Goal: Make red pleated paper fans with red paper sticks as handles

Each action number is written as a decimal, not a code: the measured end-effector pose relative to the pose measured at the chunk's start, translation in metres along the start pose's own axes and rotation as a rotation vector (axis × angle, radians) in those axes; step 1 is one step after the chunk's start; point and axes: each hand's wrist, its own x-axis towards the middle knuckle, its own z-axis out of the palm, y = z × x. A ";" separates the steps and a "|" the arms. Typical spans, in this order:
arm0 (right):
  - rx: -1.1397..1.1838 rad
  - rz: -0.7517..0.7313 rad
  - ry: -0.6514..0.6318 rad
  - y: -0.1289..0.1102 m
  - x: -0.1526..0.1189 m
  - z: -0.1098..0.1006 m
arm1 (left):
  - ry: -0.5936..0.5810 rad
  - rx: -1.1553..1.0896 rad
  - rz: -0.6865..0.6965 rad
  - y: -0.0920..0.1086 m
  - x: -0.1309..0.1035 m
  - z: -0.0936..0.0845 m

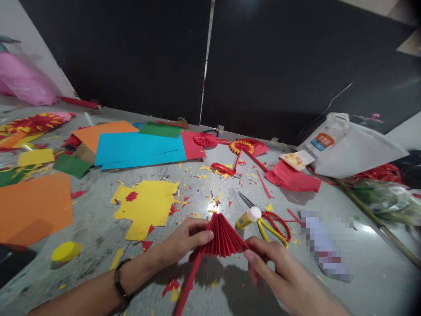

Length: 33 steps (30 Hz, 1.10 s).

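Note:
A red pleated paper fan point(224, 239) is spread between my two hands, its narrow end pointing away from me. My left hand point(197, 235) pinches its left edge, where a long red paper strip point(190, 285) runs down toward me. With thumb and fingers, my right hand point(268, 259) grips the lower right corner. Just beyond the right hand stand a yellow glue stick with a white cap point(249, 217) and scissors with red and yellow handles point(274, 224).
Cut yellow paper point(151, 204) lies left of the fan. Farther back are blue card point(141, 149), a red utility knife point(225, 169) and a finished red-and-yellow paper fan point(241, 146). Orange card point(36, 208) is at left, a white plastic bag point(353, 145) at right. Paper scraps litter the surface.

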 end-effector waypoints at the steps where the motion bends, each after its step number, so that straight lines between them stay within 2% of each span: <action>1: 0.015 0.010 -0.017 0.001 -0.001 -0.003 | 0.018 0.005 0.000 0.000 0.000 -0.001; 4: -0.058 0.002 -0.067 0.004 -0.006 -0.015 | 0.024 -0.003 -0.018 -0.003 -0.002 -0.001; 6: -0.178 -0.047 -0.069 0.006 -0.010 -0.023 | -0.022 -0.025 -0.049 -0.005 -0.004 0.001; 11: -0.456 -0.219 0.020 0.018 -0.023 -0.042 | -0.318 -0.187 -0.206 -0.003 -0.007 0.006; 13: -0.560 -0.274 0.069 0.024 -0.029 -0.047 | -0.381 -0.197 -0.208 0.000 -0.008 0.006; 16: -0.645 -0.316 0.083 0.028 -0.036 -0.053 | -0.428 -0.198 -0.182 0.003 -0.007 0.005; 22: -0.591 -0.252 -0.044 0.020 -0.039 -0.059 | -0.481 -0.164 -0.246 -0.002 -0.010 0.002; 27: -0.524 -0.185 -0.064 0.017 -0.035 -0.055 | -0.463 -0.082 -0.278 -0.007 -0.013 0.004; 33: -0.577 -0.209 -0.070 0.022 -0.035 -0.047 | -0.490 0.023 -0.232 -0.002 -0.012 0.003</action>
